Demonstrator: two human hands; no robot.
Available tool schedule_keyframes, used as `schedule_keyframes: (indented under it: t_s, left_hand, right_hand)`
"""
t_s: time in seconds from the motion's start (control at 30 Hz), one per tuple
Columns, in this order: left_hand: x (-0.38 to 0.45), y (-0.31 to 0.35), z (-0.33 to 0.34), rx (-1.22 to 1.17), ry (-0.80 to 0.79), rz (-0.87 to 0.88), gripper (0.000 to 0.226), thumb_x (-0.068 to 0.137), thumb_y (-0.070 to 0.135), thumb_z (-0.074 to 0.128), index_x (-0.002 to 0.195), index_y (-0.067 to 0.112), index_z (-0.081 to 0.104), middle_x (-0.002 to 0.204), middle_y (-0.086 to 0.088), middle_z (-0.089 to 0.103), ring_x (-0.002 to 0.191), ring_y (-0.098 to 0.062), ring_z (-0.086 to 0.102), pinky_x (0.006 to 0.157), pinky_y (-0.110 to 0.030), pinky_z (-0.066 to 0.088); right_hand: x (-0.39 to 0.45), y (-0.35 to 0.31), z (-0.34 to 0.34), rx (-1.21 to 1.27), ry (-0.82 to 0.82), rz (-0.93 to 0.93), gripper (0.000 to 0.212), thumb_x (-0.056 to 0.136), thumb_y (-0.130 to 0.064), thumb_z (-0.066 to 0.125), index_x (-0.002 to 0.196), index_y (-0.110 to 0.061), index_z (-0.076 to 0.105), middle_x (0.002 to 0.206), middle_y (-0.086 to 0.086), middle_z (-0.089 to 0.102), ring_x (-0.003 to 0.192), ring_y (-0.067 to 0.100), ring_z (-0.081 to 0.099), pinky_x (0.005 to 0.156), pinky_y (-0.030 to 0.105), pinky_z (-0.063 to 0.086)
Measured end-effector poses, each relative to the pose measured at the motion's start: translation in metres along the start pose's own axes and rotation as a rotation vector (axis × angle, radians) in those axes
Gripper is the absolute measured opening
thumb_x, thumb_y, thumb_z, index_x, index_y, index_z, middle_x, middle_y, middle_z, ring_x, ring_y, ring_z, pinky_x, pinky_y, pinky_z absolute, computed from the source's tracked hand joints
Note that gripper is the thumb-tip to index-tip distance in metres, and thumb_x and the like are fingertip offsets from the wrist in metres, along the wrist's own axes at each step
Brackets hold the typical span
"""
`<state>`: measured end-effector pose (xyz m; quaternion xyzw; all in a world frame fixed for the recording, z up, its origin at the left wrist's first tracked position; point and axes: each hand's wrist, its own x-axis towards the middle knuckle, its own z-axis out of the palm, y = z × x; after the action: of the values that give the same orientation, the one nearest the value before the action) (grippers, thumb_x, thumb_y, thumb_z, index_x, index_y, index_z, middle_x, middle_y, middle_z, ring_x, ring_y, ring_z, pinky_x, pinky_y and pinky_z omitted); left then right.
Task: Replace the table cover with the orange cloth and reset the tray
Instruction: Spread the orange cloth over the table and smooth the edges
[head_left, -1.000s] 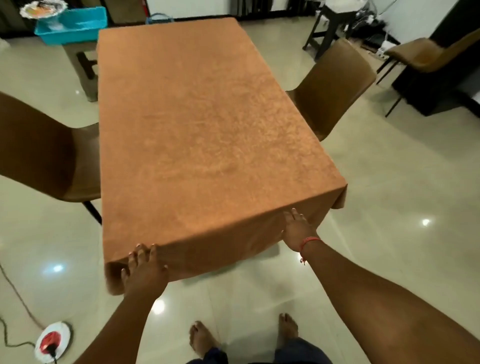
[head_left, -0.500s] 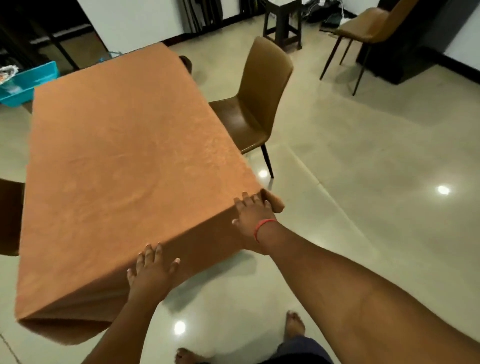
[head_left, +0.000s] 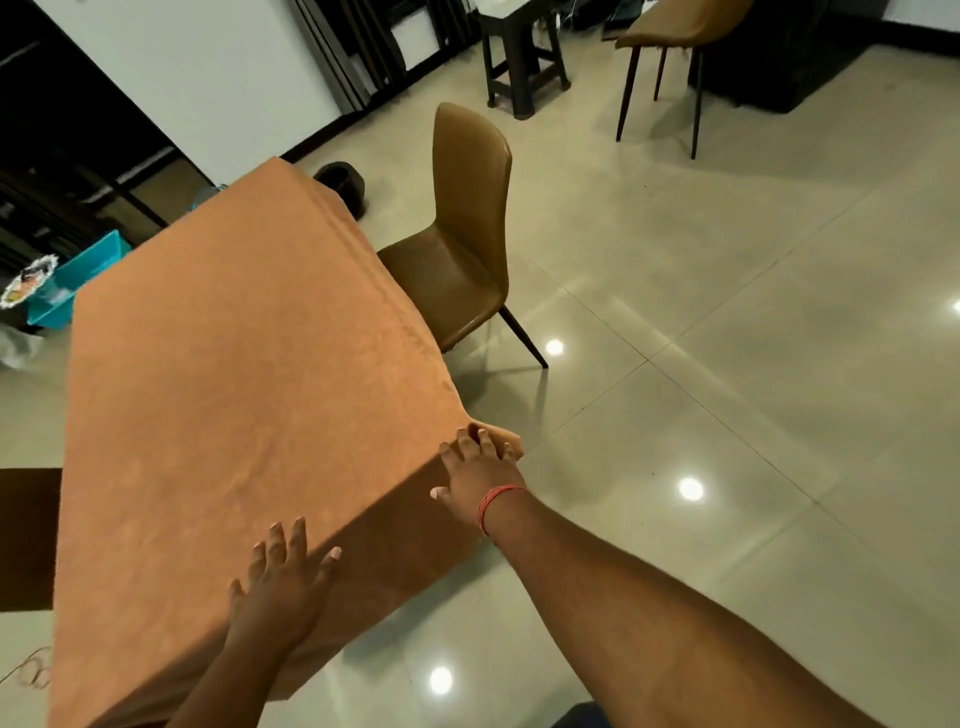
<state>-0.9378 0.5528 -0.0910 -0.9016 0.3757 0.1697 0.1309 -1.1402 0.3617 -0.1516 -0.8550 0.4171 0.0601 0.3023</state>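
The orange cloth (head_left: 244, 395) covers the whole table and hangs over its near edge. My left hand (head_left: 283, 587) lies flat with straight, spread fingers against the cloth at the near edge. My right hand (head_left: 478, 470), with a red thread on the wrist, rests with straight fingers on the cloth at the near right corner, where the fabric juts out in a small fold. A teal tray (head_left: 78, 280) with a patterned plate (head_left: 26, 280) on it stands beyond the table's far left side.
A brown chair (head_left: 462, 234) stands at the table's right side, and part of another (head_left: 26, 535) shows at the left. A dark stool (head_left: 524, 57) and a third chair (head_left: 675, 31) stand farther back. Glossy tiled floor spreads to the right.
My view has swung to the right. My right hand slid along the near edge to the right corner, and my left hand moved from the left corner toward the middle of that edge.
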Motion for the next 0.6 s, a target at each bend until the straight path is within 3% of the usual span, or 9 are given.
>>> schedule_keyframes:
  t_s: [0.3,0.6]
  left_hand:
    - [-0.004,-0.027,0.007,-0.077,0.025,-0.012,0.076,0.095,0.067,0.023,0.157,0.029,0.002,0.166,-0.005,-0.001,0.152,-0.029,0.005,0.117,-0.059,0.013]
    - [-0.019,-0.201,0.070,-0.372,0.032,-0.228,0.076,0.093,0.071,0.024,0.156,0.032,0.007,0.166,-0.001,0.002,0.152,-0.026,0.003,0.118,-0.060,0.010]
  right_hand:
    - [-0.004,-0.041,0.009,-0.074,-0.068,-0.043,0.071,0.097,-0.057,0.041,0.156,-0.026,0.015,0.165,0.005,0.006,0.151,0.034,0.002,0.119,0.060,0.009]
    - [0.011,-0.206,0.084,-0.359,-0.173,-0.197,0.073,0.096,-0.062,0.039,0.157,-0.030,0.013,0.166,0.004,0.003,0.152,0.034,0.002,0.120,0.058,0.009]
